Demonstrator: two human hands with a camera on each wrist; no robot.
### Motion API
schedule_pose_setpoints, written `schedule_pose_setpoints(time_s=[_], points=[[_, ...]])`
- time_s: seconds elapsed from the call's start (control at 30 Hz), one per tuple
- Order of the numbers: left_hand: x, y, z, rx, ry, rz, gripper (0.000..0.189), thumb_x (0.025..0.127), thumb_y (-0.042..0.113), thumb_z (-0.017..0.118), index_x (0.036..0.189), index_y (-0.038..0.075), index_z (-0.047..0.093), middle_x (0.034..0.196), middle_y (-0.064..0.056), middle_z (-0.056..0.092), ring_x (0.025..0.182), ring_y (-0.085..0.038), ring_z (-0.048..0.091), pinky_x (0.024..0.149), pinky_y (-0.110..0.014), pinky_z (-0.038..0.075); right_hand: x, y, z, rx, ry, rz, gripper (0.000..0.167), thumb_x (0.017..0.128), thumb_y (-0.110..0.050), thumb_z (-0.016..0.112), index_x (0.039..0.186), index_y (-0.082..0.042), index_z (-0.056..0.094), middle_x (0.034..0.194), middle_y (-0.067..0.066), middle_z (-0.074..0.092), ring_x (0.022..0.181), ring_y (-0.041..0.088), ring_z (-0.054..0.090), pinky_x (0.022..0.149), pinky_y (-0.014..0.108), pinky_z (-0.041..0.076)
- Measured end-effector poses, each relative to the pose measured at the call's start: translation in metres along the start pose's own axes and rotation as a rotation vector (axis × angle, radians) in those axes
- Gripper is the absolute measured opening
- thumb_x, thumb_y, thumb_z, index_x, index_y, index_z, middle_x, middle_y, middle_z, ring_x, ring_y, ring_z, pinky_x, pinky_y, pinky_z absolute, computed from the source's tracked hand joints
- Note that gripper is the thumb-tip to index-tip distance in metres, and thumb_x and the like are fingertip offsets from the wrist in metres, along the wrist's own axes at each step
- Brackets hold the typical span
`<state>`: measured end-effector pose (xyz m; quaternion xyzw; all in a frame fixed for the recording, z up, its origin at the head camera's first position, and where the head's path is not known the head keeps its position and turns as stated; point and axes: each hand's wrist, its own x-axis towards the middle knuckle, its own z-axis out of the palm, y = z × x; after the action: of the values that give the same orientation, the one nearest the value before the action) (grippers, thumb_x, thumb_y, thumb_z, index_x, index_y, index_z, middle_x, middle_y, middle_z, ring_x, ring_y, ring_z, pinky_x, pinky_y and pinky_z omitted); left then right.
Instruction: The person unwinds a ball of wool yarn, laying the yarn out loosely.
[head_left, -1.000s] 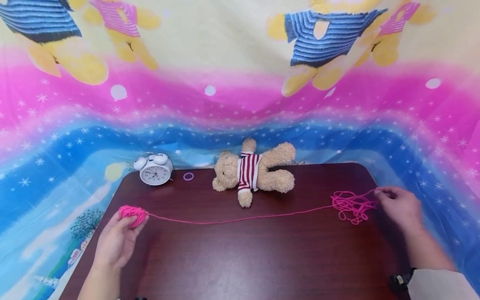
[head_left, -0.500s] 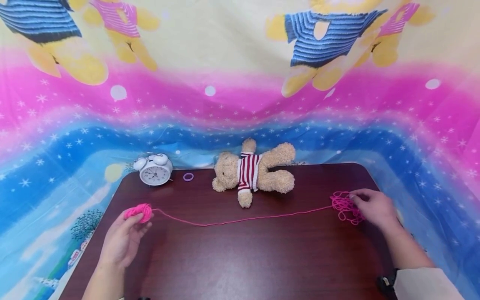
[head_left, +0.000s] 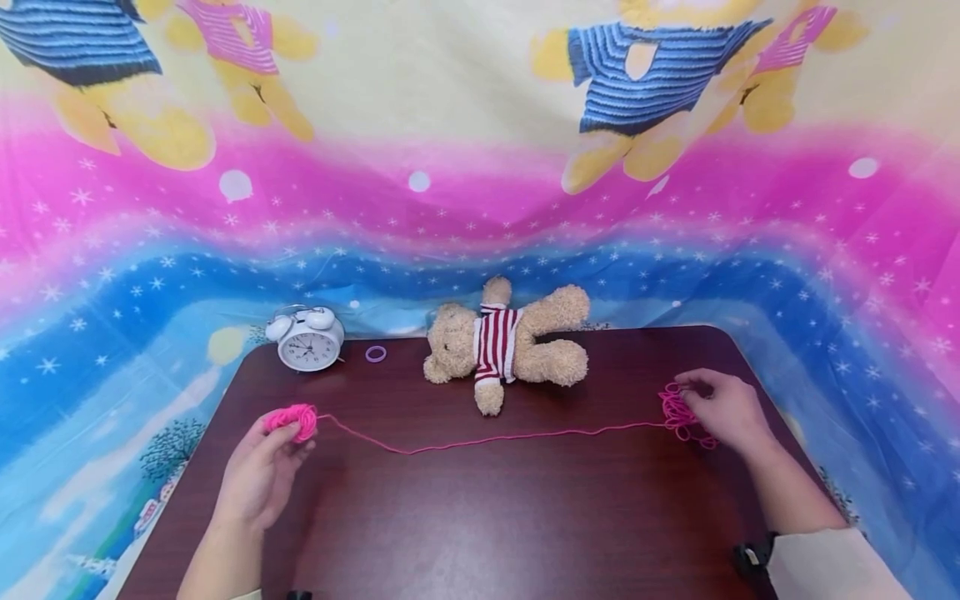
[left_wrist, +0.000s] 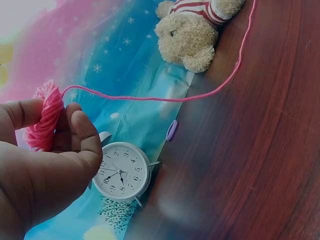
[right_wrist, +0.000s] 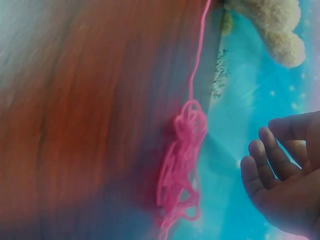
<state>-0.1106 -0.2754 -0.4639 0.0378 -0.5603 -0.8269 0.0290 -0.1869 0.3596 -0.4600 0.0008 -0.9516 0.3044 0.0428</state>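
My left hand (head_left: 258,475) grips a small wound bundle of pink yarn (head_left: 300,422), held between thumb and fingers in the left wrist view. One strand (head_left: 487,439) runs from it across the table to a loose tangle of pink yarn (right_wrist: 182,160) at the right. Near that tangle is my right hand (head_left: 723,408), overlapping it in the head view. In the right wrist view the hand (right_wrist: 290,175) is apart from the tangle, its fingers loosely bent, with no yarn seen between them.
A teddy bear (head_left: 497,346) in a striped shirt lies on its side at the back of the dark wooden table (head_left: 480,517). White alarm clock (head_left: 309,340) and purple ring (head_left: 376,354) stand and lie at the back left. A printed cloth (head_left: 480,208) hangs behind.
My right hand has moved left from the tangle's right side, where it pinched a strand, to over the tangle. The left hand has shifted slightly right with the bundle, and the strand sags more.
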Motion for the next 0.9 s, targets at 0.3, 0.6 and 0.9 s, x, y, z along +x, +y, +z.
schedule_pose_setpoints(time_s=[0.3, 0.6, 0.9], points=[[0.004, -0.003, 0.009, -0.001, -0.029, 0.003, 0.016, 0.108, 0.007, 0.051, 0.123, 0.012, 0.049, 0.114, 0.003, 0.068, 0.099, -0.012, 0.065, 0.089, -0.026, 0.055, 0.001, -0.033, 0.009, 0.049, 0.016, -0.036, 0.026, 0.100, -0.025, 0.067, 0.122, -0.011, 0.073, 0.100, 0.013, 0.075, 0.065, 0.021, 0.058, 0.057, 0.036, 0.046], [0.007, -0.004, 0.019, 0.000, -0.025, -0.015, 0.018, 0.108, 0.009, 0.054, 0.125, 0.011, 0.052, 0.116, 0.002, 0.067, 0.099, -0.013, 0.067, 0.091, -0.026, 0.056, 0.006, -0.060, 0.023, 0.110, 0.021, -0.076, 0.025, 0.098, -0.026, 0.072, 0.119, -0.012, 0.075, 0.104, 0.010, 0.076, 0.079, 0.024, 0.060, 0.065, 0.036, 0.048], [0.011, -0.006, 0.033, 0.012, -0.034, -0.021, 0.019, 0.107, 0.010, 0.057, 0.126, 0.010, 0.056, 0.117, 0.001, 0.069, 0.102, -0.012, 0.068, 0.092, -0.026, 0.057, 0.006, -0.091, 0.042, 0.202, 0.017, -0.106, 0.022, 0.097, -0.024, 0.074, 0.115, -0.012, 0.076, 0.105, 0.006, 0.078, 0.095, 0.028, 0.069, 0.079, 0.040, 0.052]])
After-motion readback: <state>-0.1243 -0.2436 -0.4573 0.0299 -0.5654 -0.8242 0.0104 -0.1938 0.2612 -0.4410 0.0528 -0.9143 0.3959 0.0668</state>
